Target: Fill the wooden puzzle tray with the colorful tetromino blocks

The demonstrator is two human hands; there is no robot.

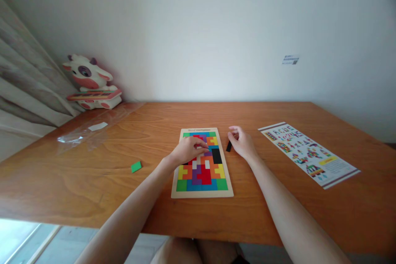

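A puzzle board (202,194) with a pale wooden frame lies on the table, filled with coloured blocks and a few bare pale spots. My left hand (189,149) is over its upper left part, fingers bent and close together; whether they hold a piece is hidden. Just right of the board, my right hand (242,142) rests with curled fingers at a narrow black piece (229,146), touching its upper end. A black block (216,156) sits at the board's right side. On the table to the left lies a loose green piece (136,167).
A printed pattern sheet (309,154) lies on the right of the wooden table (247,214). Clear plastic wrapping (83,136) spreads at the left, before a cow-shaped toy keyboard (94,84). A curtain hangs at far left; a wall stands behind.
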